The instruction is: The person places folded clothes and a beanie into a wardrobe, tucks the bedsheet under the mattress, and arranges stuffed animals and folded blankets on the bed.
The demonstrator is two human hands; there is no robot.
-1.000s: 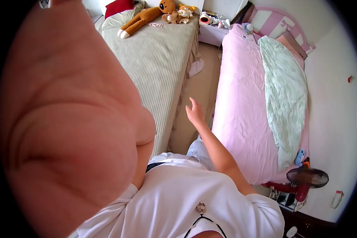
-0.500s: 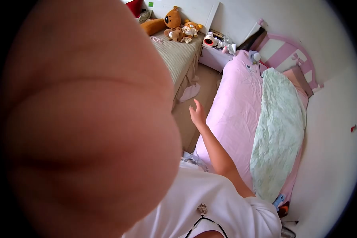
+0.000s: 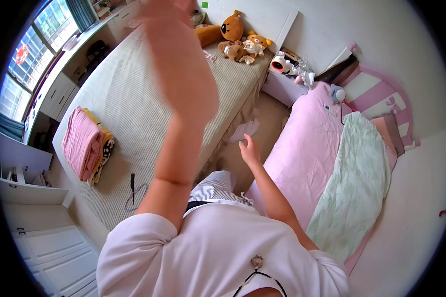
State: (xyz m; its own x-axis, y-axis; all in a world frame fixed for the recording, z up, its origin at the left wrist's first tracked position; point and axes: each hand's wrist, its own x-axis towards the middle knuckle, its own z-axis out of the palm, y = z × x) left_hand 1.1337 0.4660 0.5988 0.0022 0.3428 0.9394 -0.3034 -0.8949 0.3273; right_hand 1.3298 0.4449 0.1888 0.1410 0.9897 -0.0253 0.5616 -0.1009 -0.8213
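Observation:
My left hand (image 3: 183, 69) is raised close to the camera in front of the striped bed cover (image 3: 124, 89). It is smeared by motion, and its fingers run off the top edge, so I cannot make out whether it holds anything. My right hand (image 3: 250, 150) hangs lower, over the gap between the two beds, beside the pink bed sheet (image 3: 295, 143). Its thumb and fingers are apart with nothing between them. Just beyond that hand, a pale flat piece (image 3: 245, 130) lies on the floor (image 3: 267, 119).
Folded pink bedding (image 3: 82, 143) and a black-handled cord (image 3: 133, 183) lie on the striped bed. Plush toys (image 3: 232, 27) sit at its far end. A pale green quilt (image 3: 352, 183) covers part of the pink bed. A nightstand (image 3: 282, 89) stands between them; a white cabinet (image 3: 59, 252) is lower left.
My left hand has moved up and away from the camera, uncovering the striped bed, folded bedding and window. The view has shifted slightly; my right hand stays low with fingers apart.

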